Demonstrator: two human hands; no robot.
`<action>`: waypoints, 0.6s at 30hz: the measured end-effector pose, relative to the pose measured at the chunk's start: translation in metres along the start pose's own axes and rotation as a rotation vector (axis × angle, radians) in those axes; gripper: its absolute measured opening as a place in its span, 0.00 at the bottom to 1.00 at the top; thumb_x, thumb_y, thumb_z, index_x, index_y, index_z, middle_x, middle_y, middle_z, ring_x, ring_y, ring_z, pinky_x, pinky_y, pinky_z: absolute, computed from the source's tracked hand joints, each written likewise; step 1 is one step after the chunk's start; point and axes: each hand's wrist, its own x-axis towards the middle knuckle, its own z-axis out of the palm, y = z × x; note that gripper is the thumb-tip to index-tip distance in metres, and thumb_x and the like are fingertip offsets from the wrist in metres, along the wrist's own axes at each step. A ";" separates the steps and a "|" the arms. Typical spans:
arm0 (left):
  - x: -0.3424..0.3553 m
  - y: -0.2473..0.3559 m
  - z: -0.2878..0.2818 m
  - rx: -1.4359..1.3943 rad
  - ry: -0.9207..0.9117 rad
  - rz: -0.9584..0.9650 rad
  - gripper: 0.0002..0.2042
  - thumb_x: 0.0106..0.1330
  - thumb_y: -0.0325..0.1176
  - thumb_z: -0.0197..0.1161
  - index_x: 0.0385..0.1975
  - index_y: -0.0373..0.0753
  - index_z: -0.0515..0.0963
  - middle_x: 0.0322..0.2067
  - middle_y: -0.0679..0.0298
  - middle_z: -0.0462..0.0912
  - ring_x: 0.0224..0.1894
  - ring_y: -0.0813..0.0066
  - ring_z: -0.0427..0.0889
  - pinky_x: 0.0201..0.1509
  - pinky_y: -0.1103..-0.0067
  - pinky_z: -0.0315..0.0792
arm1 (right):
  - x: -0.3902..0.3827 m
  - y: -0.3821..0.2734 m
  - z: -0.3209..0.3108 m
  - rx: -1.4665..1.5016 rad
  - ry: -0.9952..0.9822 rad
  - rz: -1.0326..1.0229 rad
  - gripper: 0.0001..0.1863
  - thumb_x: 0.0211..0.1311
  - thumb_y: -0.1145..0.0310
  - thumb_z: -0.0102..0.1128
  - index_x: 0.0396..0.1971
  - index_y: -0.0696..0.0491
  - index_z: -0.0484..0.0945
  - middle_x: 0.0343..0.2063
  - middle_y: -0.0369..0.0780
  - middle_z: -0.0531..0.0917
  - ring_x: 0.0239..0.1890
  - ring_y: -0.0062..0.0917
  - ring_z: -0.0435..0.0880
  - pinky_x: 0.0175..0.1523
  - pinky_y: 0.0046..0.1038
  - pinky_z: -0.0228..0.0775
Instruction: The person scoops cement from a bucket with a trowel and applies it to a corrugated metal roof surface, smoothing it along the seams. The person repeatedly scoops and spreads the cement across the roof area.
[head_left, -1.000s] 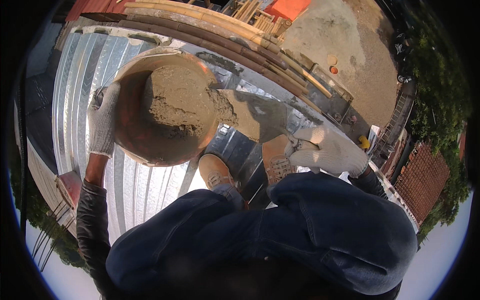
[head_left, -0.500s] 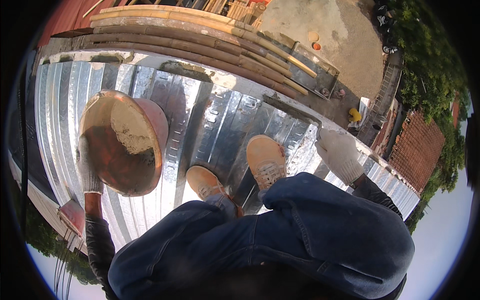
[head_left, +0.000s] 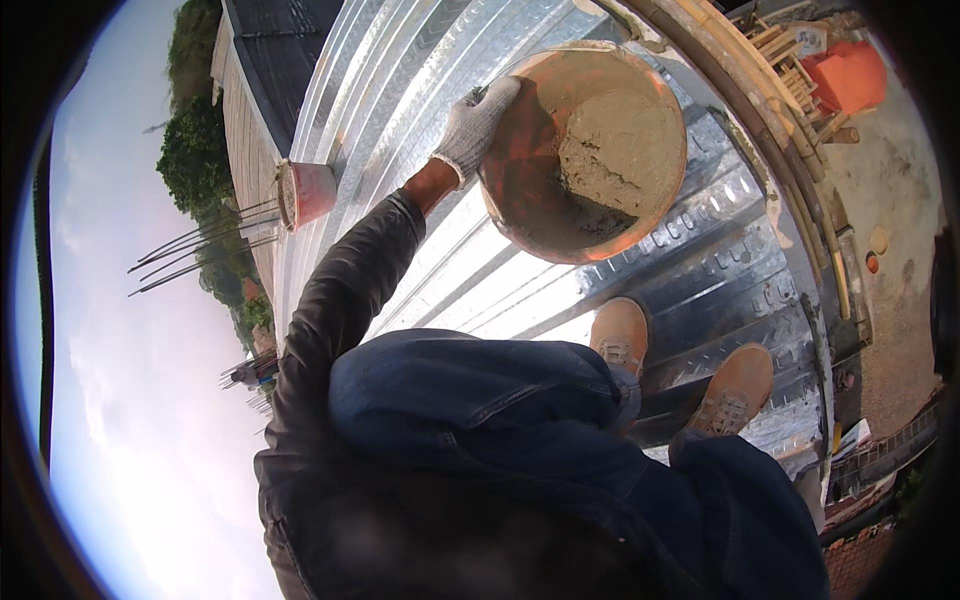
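My left hand (head_left: 475, 130), in a grey-white knit glove, is closed on the rim of a wide, worn orange bucket (head_left: 515, 185). Wet grey-brown mortar (head_left: 620, 155) lies in the bucket, heaped toward the side away from my hand. The bucket is over the shiny ribbed metal sheeting (head_left: 470, 290), its mouth tilted toward me. Beside my knee, at the lower right, shows a small pale patch that looks like my right hand (head_left: 808, 495) in its glove. The knee hides most of it, fingers included.
My tan shoes (head_left: 735, 385) stand on the sheeting near its mortar-smeared edge. Bamboo poles (head_left: 800, 170) run beyond that edge, with ground far below. A red bucket (head_left: 308, 193) sits at the left, near protruding steel rods (head_left: 205, 240).
My view has swung left, so the bucket and my left hand now appear farther right and higher. The left hand keeps its hold; the right hand has become mostly hidden.
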 end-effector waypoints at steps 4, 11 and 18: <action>0.018 -0.011 0.014 -0.003 0.032 -0.006 0.27 0.80 0.54 0.71 0.61 0.34 0.87 0.53 0.61 0.92 0.53 0.74 0.88 0.59 0.74 0.82 | -0.039 0.015 -0.004 0.166 0.095 -0.001 0.15 0.71 0.62 0.70 0.49 0.55 0.81 0.36 0.46 0.89 0.40 0.47 0.93 0.46 0.46 0.84; 0.070 -0.089 -0.128 0.011 -0.117 0.014 0.29 0.88 0.53 0.60 0.74 0.35 0.78 0.65 0.60 0.86 0.65 0.70 0.84 0.71 0.74 0.77 | 0.024 -0.070 -0.082 0.211 0.276 -0.135 0.15 0.72 0.60 0.69 0.47 0.55 0.83 0.40 0.51 0.87 0.44 0.51 0.89 0.48 0.48 0.80; 0.044 -0.061 -0.021 -0.108 -0.046 -0.283 0.33 0.92 0.53 0.49 0.86 0.37 0.63 0.82 0.64 0.68 0.81 0.70 0.68 0.86 0.74 0.59 | 0.086 -0.058 -0.111 -0.002 0.193 -0.243 0.16 0.75 0.53 0.68 0.44 0.52 0.83 0.39 0.47 0.88 0.44 0.48 0.91 0.49 0.48 0.83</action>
